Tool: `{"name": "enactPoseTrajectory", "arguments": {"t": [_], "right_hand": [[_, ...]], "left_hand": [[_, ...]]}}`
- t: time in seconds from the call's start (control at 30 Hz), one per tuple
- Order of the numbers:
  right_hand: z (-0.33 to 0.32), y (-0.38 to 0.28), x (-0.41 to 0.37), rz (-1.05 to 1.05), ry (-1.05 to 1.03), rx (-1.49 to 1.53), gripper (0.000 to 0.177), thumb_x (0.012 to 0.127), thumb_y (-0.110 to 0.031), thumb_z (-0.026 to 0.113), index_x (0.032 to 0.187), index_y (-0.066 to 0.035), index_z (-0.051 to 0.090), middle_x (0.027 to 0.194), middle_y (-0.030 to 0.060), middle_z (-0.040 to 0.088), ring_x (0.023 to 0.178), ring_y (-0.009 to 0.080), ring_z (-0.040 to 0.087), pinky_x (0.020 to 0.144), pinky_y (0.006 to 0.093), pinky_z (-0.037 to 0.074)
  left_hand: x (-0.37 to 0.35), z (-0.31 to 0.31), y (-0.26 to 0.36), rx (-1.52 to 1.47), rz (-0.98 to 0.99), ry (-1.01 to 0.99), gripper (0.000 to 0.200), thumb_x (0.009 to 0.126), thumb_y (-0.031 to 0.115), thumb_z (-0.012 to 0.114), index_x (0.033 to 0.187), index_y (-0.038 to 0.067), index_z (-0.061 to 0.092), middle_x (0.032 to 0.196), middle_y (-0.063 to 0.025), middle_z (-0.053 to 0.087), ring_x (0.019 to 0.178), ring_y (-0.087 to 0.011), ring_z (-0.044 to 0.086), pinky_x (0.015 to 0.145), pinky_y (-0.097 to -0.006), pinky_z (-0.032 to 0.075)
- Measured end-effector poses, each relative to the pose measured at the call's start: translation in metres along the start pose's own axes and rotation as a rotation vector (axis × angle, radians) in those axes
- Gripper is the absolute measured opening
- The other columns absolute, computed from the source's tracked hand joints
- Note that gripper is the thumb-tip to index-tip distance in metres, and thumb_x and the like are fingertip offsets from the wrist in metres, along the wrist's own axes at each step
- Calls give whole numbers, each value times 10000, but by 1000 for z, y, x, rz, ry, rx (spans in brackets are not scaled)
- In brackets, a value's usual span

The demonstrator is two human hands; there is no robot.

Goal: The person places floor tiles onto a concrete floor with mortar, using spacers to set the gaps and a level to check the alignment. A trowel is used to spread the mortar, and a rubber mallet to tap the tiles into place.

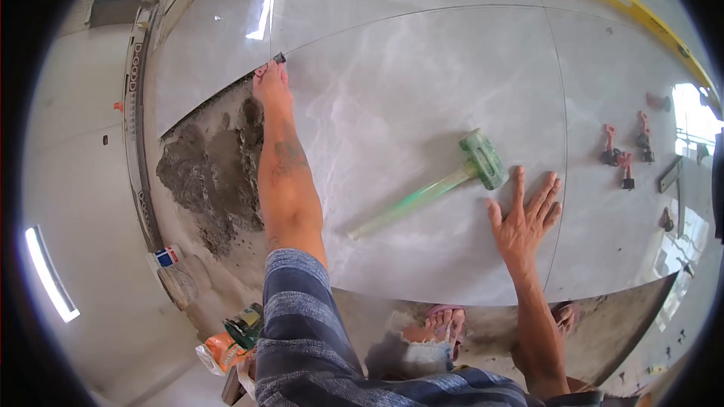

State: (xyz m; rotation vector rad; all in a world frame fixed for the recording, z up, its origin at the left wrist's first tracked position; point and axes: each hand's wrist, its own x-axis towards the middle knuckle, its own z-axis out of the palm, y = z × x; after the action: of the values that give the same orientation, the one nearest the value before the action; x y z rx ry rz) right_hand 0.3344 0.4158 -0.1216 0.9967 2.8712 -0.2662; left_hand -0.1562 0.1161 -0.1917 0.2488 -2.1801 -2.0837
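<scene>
The left hand [271, 81] fingers are pressed together at the far clip [280, 57]; the right hand [524, 220] fingers are spread flat on the tile [422, 90] near the mallet [445, 181].

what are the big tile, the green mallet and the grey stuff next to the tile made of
Big tile: probably polished porcelain or ceramic, with grey marble-look veining and a glossy surface that catches window glare. Green mallet: the head looks like translucent rubber or plastic; the pale green handle could be plastic or fibreglass, hard to tell. Grey bed: looks like cement mortar, rough, clumpy and matte.
</scene>
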Motion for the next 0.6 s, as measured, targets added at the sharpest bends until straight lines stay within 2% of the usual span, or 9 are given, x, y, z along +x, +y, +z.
{"name": "enactPoseTrajectory", "arguments": {"t": [0.07,0.17,0.37,0.47,0.57,0.6], "right_hand": [[-4,-6,-5,-3,-24,13,744,904,-672,379,1488,-214,334,1547,277,128,1446,412,106,1111,577,77],[-4,-8,-6,3,-29,25,764,891,-694,379,1483,-212,348,1547,277,128,1448,409,99,1115,567,32],[-3,-7,-6,15,-51,31,764,884,-697,391,1474,-212,369,1550,275,118,1451,405,86,1117,559,8],[-2,-7,-6,15,-45,34,762,883,-693,399,1474,-213,368,1551,276,112,1451,405,84,1117,555,4],[-2,-5,-7,7,-48,34,764,883,-693,400,1470,-205,374,1549,278,115,1449,408,89,1114,562,11],[-3,-5,-7,1,-48,36,765,883,-694,400,1468,-201,378,1548,280,117,1449,410,92,1112,567,15]], "left_hand": [[-28,27,46,-200,-182,119,173,884,50,636,969,133,510,1037,-21,608,980,-180,607,858,-331,411],[0,17,29,-99,-149,63,149,872,35,649,937,104,534,974,-45,618,886,-164,619,725,-286,450],[1,30,45,288,-61,7,111,839,-5,655,839,52,561,754,-35,591,618,-98,545,473,-221,393],[-10,44,56,400,12,89,111,820,-16,661,834,39,566,724,-17,567,551,-91,487,467,-243,399],[12,30,33,342,131,32,97,811,-11,669,830,26,581,736,-12,581,539,-94,492,459,-256,406],[7,32,38,411,127,41,94,811,-10,673,828,26,587,742,-13,590,553,-93,503,470,-254,413]]}}
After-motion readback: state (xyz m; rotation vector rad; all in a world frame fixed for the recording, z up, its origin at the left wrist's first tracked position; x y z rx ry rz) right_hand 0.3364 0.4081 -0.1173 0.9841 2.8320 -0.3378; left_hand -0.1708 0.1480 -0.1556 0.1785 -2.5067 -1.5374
